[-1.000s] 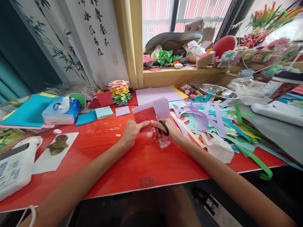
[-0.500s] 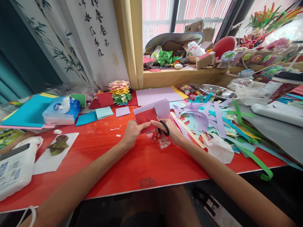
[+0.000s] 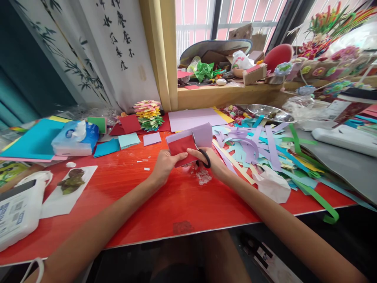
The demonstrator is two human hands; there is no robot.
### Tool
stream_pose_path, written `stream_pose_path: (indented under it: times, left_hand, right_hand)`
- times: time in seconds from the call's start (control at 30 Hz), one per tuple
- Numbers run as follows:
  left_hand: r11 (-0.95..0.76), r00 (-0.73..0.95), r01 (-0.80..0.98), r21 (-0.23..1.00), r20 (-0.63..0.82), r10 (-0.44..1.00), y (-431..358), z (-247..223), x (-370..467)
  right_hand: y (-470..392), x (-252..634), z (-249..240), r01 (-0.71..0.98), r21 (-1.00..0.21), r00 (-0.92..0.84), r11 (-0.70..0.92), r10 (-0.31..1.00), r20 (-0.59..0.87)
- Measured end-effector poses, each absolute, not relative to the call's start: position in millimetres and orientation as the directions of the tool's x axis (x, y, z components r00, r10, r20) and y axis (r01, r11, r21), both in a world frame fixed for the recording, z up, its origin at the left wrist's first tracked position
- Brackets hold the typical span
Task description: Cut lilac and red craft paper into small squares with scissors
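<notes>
My left hand (image 3: 165,165) pinches a red paper piece (image 3: 180,145) laid against a larger lilac sheet (image 3: 203,134), both raised over the table. Black-handled scissors (image 3: 205,158) are gripped in my right hand (image 3: 214,162). Their blades run along the red piece's right edge, across the lilac sheet; how far they are spread I cannot make out. My right fingers meet the paper close to my left thumb. Beneath my hands lies a small heap of clear, crumbly bits (image 3: 203,177). Behind them sit small stacks of lilac (image 3: 152,138), pale blue (image 3: 129,140) and blue paper (image 3: 107,147).
Many cut paper strips (image 3: 253,145) pile up on the right, with a crumpled tissue (image 3: 272,184) in front. A tissue pack (image 3: 75,138) and blue sheets (image 3: 33,138) lie left. Behind stands a folded-paper stack (image 3: 148,116); a metal dish (image 3: 269,113) is at back right.
The view has shifted very slightly. Both hands, the scissors and the paper keep almost the same position.
</notes>
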State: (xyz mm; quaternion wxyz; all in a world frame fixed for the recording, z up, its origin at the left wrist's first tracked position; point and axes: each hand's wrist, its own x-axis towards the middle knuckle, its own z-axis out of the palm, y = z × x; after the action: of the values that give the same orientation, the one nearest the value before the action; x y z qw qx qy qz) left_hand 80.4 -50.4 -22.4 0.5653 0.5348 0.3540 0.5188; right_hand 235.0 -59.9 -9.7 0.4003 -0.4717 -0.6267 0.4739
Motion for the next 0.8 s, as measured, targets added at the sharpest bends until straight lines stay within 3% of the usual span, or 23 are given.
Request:
stream_pose_path:
  times: [0.2,0.43,0.63,0.8]
  left_hand:
    - [-0.117,0.201,-0.176,0.978,0.152,0.968,-48.3,-21.1,80.0]
    - [-0.075,0.234,-0.168,0.983,0.114,0.965,-51.4,-23.0,80.9]
    - [-0.1,0.194,-0.14,0.985,0.126,0.973,-50.5,-23.8,81.1]
    - [-0.105,0.205,-0.112,0.988,0.126,0.971,-50.3,-24.6,80.5]
  right_hand:
    - [-59.7,235.2,-12.1,0.25,-0.958,-0.185,0.143,0.978,0.097]
    - [-63.4,235.2,-5.1,0.212,-0.976,-0.208,0.047,0.978,0.002]
    - [-59.2,235.9,-13.2,0.272,-0.955,-0.153,0.116,0.985,0.077]
    - [-59.6,235.6,-13.5,0.202,-0.974,-0.189,0.104,0.98,0.065]
